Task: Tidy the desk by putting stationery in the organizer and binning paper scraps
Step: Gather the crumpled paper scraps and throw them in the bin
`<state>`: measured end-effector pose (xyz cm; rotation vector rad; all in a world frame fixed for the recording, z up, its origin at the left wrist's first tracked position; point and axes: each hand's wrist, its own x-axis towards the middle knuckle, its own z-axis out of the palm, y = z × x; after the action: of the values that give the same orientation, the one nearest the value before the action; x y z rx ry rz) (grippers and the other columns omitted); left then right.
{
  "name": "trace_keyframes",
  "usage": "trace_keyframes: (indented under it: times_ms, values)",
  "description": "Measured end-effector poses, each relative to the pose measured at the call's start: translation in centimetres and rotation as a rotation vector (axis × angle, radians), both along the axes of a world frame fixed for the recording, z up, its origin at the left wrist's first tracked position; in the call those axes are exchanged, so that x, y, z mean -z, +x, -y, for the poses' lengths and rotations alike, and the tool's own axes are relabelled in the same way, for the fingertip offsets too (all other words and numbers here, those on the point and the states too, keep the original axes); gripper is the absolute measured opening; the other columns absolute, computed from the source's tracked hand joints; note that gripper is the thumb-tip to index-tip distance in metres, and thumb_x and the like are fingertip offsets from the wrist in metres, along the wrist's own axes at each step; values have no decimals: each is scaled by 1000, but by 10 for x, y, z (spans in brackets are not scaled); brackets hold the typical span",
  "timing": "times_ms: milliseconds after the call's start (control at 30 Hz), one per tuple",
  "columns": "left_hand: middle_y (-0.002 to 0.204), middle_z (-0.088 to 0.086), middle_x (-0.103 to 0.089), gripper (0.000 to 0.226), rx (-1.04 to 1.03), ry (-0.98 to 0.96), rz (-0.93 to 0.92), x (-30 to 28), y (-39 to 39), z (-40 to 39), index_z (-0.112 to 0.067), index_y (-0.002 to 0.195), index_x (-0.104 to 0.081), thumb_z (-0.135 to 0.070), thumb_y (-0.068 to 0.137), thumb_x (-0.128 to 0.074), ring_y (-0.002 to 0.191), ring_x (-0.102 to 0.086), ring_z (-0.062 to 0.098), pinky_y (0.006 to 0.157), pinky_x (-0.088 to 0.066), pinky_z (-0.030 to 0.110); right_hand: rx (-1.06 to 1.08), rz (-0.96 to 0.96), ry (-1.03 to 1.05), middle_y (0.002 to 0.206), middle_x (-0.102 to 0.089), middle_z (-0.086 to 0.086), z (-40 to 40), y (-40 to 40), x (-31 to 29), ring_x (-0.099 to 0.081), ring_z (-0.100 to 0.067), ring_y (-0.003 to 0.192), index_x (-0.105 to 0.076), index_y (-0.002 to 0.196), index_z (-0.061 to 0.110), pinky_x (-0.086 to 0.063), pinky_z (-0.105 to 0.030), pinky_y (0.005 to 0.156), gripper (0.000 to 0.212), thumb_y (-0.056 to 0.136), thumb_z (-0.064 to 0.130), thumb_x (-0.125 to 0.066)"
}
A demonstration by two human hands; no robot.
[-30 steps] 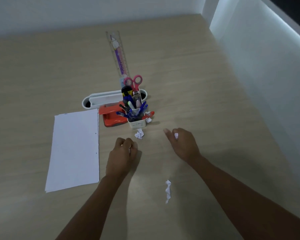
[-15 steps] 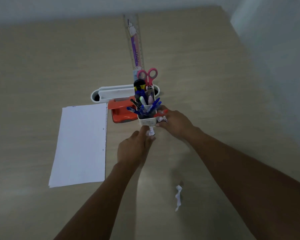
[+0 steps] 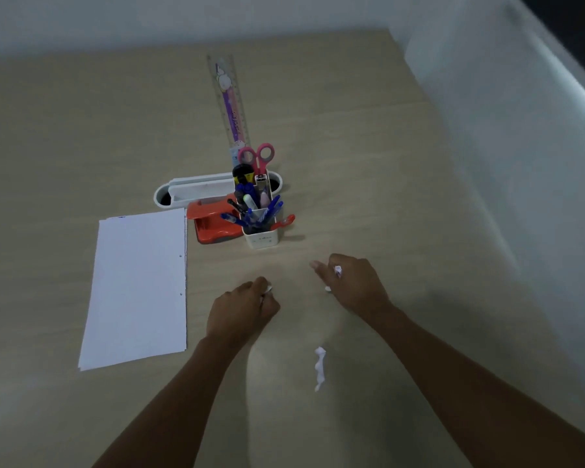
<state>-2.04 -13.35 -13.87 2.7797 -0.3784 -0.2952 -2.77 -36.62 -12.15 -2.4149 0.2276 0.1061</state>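
A white organizer [image 3: 261,238] stands mid-desk, packed with blue pens, markers, pink scissors [image 3: 256,155] and a ruler [image 3: 230,106] that sticks up out of it. In front of it my left hand [image 3: 242,310] is curled round a small white paper scrap [image 3: 268,288] that peeks out at the fingertips. My right hand [image 3: 355,287] pinches another crumpled scrap [image 3: 337,271], with a white bit showing below the fingers. A twisted paper scrap [image 3: 320,366] lies loose on the desk between my forearms.
An orange hole punch [image 3: 211,222] sits left of the organizer, with a long white tray [image 3: 190,190] behind it. A white paper sheet [image 3: 139,285] lies at the left. A pale wall borders the desk on the right.
Both hands reached to the organizer's base, took the two scraps lying there, and have drawn back toward me with them. The twisted scraps near me has not moved.
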Motion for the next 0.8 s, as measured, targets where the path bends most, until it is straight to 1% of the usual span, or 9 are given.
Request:
trace_keyframes:
  times_ms: [133,200,300,367,467,567,667,733,800]
  values:
    - [76,-6,-66,24,-113,-92,-87,-8,-27,-14,-27,93,-57,-48,91,-45,65,-63,20,66,-56,33,-64,-57,-143,49,-40,-1,-5,-61,-7,-43,-21,55,-30,61,16,-37,-35,56,61,88,64,-57]
    - [73,-6,-62,23,-133,-116,-102,-12,-39,-21,-25,89,-56,-46,94,-47,67,-62,23,62,-51,31,-74,-154,-208,52,-40,1,-17,-89,-9,-51,-23,61,-33,62,17,-33,-31,58,63,82,73,-53]
    - [70,-4,-60,25,-148,-166,-94,-18,-54,-29,-23,84,-51,-43,97,-50,68,-60,27,58,-42,32,-25,-137,-300,62,-59,2,-37,-123,2,-66,-22,69,-47,68,20,-45,-30,59,64,71,84,-52]
    - [71,-1,-62,27,-132,-182,-91,-23,-61,-31,-21,84,-51,-45,97,-51,68,-61,27,60,-45,34,-28,-79,-404,65,-66,0,-48,-139,17,-69,-20,60,-58,72,24,-50,-27,52,54,73,78,-56]
    - [72,4,-64,28,-107,-171,-74,-29,-70,-35,-18,85,-51,-44,97,-52,69,-61,30,62,-48,36,-36,-29,-459,54,-56,0,-56,-147,34,-58,-20,35,-61,66,21,-41,-23,32,40,81,57,-56]
    - [69,3,-62,25,-131,-202,-82,-38,-78,-41,-18,83,-51,-39,96,-52,67,-59,28,59,-46,34,-29,-44,-519,60,-59,-4,-61,-151,34,-61,-23,40,-66,74,20,-43,-27,34,23,71,36,-83]
    - [66,3,-61,23,-193,-284,-102,-49,-84,-43,-17,80,-53,-33,96,-51,62,-57,23,54,-39,30,141,-150,-238,94,-73,-5,-58,-158,19,-71,-28,91,-67,104,24,-52,-33,74,20,93,36,-55]
    - [63,3,-60,27,-212,-361,-124,-55,-88,-41,-15,77,-53,-32,97,-50,58,-54,22,51,-36,29,251,-138,-1,82,-73,0,-56,-173,7,-70,-27,89,-64,88,28,-50,-33,78,29,94,43,-39]
    - [59,2,-55,32,-168,-412,-166,-60,-93,-33,-12,74,-51,-32,99,-50,54,-46,19,50,-33,29,356,-108,147,61,-64,7,-53,-194,-7,-66,-21,68,-47,67,31,-52,-35,73,32,96,41,-36]
